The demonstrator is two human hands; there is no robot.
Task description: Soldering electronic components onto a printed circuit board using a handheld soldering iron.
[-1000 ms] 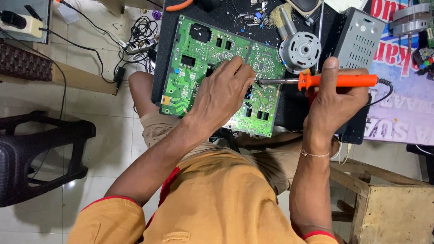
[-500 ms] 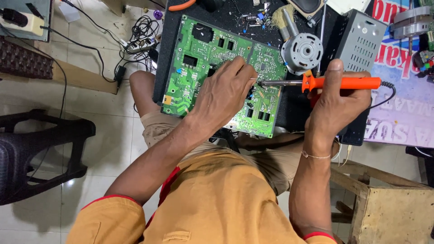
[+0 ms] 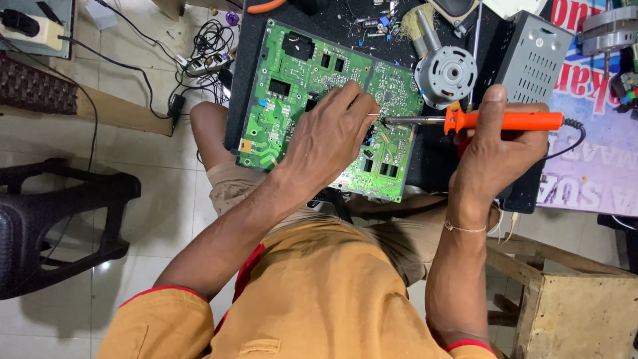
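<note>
Right hand [image 3: 495,149] gripping orange-handled soldering iron [image 3: 478,121], tip at green printed circuit board [image 3: 319,100]. Left hand [image 3: 332,136] resting on board, fingertips pinched beside tip

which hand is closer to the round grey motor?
Right. The right hand grips the orange soldering iron just right of and below the grey motor. The left hand rests on the green circuit board, farther off to the motor's lower left.
</note>
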